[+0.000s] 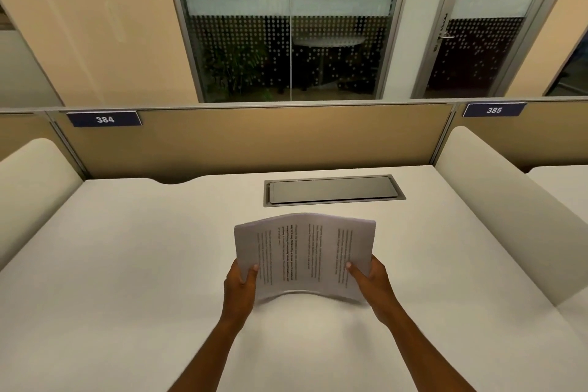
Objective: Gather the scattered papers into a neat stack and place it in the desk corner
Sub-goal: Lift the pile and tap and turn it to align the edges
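Papers (305,259) bow at frame centre, side edges clamped in left grip (240,286) and right grip (370,283); bare counter (127,264) all around.

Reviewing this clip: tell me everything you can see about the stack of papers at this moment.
The stack of papers is white printed sheets, the text running sideways to the camera and too blurred to read. It is held above the middle of the white desk, bowed so its centre arches up. The left hand grips its left edge and the right hand its right edge, thumbs on top. The edges look roughly aligned. It lies short of the grey cable hatch.
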A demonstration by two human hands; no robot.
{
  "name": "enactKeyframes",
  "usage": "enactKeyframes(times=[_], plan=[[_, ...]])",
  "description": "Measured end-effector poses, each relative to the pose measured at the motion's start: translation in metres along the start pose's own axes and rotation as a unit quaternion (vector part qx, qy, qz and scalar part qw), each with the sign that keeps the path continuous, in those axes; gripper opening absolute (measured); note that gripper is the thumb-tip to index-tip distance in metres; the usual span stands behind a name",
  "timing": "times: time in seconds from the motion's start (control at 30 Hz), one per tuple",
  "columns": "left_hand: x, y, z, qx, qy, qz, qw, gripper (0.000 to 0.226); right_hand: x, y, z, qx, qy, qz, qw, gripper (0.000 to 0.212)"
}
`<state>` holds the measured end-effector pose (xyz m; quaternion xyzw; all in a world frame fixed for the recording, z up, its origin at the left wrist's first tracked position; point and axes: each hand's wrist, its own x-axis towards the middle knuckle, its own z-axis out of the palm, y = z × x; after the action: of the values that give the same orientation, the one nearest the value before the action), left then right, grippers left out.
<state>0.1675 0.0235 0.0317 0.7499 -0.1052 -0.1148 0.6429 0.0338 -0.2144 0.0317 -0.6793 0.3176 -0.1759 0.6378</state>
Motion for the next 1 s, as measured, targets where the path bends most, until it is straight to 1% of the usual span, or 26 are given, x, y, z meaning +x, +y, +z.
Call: enactKeyframes(times=[0.13,0.23,0.3,0.37,0.5,0.57,0.67,0.77,0.8,0.83,0.87,0.9,0.97,1.0], plan=[[0.028,0.029,-0.011,0.045,-0.042,0.049,0.997,0.027,0.011,-0.023,-0.011,0.003,-0.006,-0.021,1.0,0.026],[0.05,0.059,-0.019,0.105,-0.08,0.085,0.988,0.027,0.019,-0.042,-0.022,0.013,0.01,-0.035,0.999,0.023],[0.065,0.079,-0.025,0.143,-0.099,0.112,0.978,0.026,0.026,-0.053,-0.03,0.005,0.011,-0.051,0.999,0.022],[0.079,0.101,-0.03,0.179,-0.115,0.134,0.968,0.02,0.031,-0.061,-0.04,-0.022,0.007,-0.064,0.998,0.016],[0.096,0.146,-0.035,0.256,-0.161,0.174,0.937,0.015,0.042,-0.071,-0.053,-0.069,-0.01,-0.077,0.995,0.014],[0.099,0.167,-0.032,0.291,-0.183,0.202,0.917,0.012,0.047,-0.076,-0.051,-0.104,-0.018,-0.087,0.991,0.019],[0.099,0.192,-0.022,0.356,-0.218,0.237,0.877,0.012,0.05,-0.088,-0.04,-0.138,-0.04,-0.108,0.984,0.037],[0.095,0.208,-0.007,0.409,-0.257,0.235,0.844,0.014,0.048,-0.104,-0.024,-0.159,-0.083,-0.149,0.972,0.064],[0.094,0.212,-0.002,0.427,-0.262,0.235,0.833,0.015,0.046,-0.11,-0.018,-0.156,-0.095,-0.16,0.97,0.071],[0.093,0.216,0.003,0.443,-0.265,0.239,0.823,0.015,0.044,-0.116,-0.012,-0.149,-0.104,-0.168,0.969,0.073],[0.091,0.219,0.007,0.456,-0.268,0.244,0.813,0.015,0.042,-0.122,-0.007,-0.139,-0.111,-0.173,0.969,0.07],[0.09,0.222,0.012,0.465,-0.271,0.248,0.806,0.015,0.04,-0.127,-0.002,-0.129,-0.113,-0.176,0.969,0.06],[0.086,0.226,0.019,0.471,-0.278,0.252,0.798,0.015,0.036,-0.135,0.003,-0.118,-0.101,-0.174,0.972,0.034],[0.085,0.226,0.021,0.471,-0.279,0.253,0.798,0.015,0.034,-0.137,0.004,-0.115,-0.094,-0.169,0.974,0.025]])
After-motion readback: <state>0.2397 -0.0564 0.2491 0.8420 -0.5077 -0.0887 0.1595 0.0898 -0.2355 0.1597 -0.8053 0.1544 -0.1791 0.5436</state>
